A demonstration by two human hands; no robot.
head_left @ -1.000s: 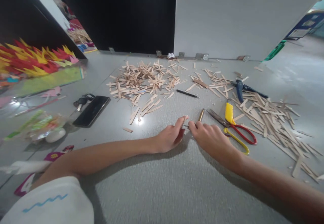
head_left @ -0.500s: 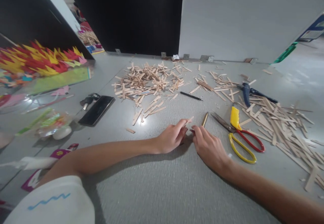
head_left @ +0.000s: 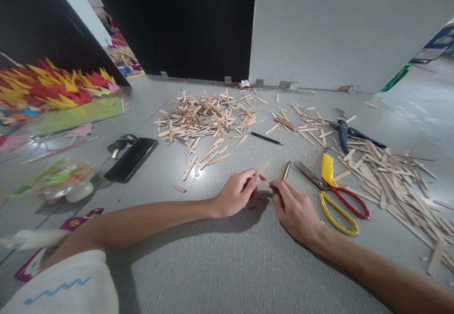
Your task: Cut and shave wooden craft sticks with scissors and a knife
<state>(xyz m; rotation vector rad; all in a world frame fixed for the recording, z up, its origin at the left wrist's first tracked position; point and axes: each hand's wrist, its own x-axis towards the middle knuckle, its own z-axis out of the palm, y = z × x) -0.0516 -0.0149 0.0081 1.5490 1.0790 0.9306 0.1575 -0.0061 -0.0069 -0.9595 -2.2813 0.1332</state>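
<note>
My left hand [head_left: 237, 193] pinches a short piece of wooden stick [head_left: 263, 168] between thumb and fingers, just above the grey floor. Beside it my right hand [head_left: 294, 206] rests on the floor and grips a gold-coloured pen-like tool [head_left: 285, 170], its tip pointing away from me. The two hands are a few centimetres apart. Red-and-yellow scissors [head_left: 336, 195] lie open just right of my right hand.
A heap of cut stick pieces [head_left: 204, 113] lies ahead, longer sticks [head_left: 386, 174] spread at right. A black pencil [head_left: 266, 138], a blue glue gun [head_left: 343, 132], a yellow cutter [head_left: 327, 169], a phone [head_left: 130, 159] and keys [head_left: 119, 143] lie around. Coloured paper [head_left: 53, 87] is at left.
My left hand has lifted the stick piece slightly and drawn apart from the right hand. The view has shifted a little.
</note>
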